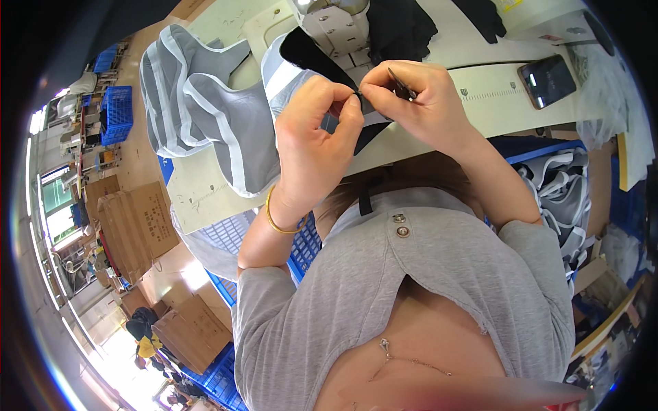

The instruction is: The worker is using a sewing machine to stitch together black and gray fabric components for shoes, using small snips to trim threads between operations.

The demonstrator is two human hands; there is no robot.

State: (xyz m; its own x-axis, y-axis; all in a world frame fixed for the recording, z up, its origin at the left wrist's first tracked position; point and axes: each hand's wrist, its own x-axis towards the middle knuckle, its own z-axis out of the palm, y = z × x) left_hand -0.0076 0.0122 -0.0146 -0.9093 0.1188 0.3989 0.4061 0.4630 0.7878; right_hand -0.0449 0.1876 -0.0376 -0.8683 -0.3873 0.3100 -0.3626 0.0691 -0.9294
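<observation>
My left hand (319, 133) is closed in a pinch at the edge of a piece of black fabric (312, 58) beside the sewing machine head (336, 24). Against it, the thumb and forefinger of my right hand (428, 103) are pinched together at the same spot. Tucked in the right palm is a slim, dark metal tool (402, 83) with a pointed end; whether it is snips or tweezers I cannot tell. The black fabric joins a grey piece with white trim (277, 75). What exactly lies between the fingertips is too small to make out.
Grey pieces with white edging (205, 103) lie piled on the table's left side. Black cloth (401, 31) sits behind the machine, and a phone (547, 81) lies at right. Blue crates (305, 250) stand below the table, one filled with grey-white pieces (562, 195).
</observation>
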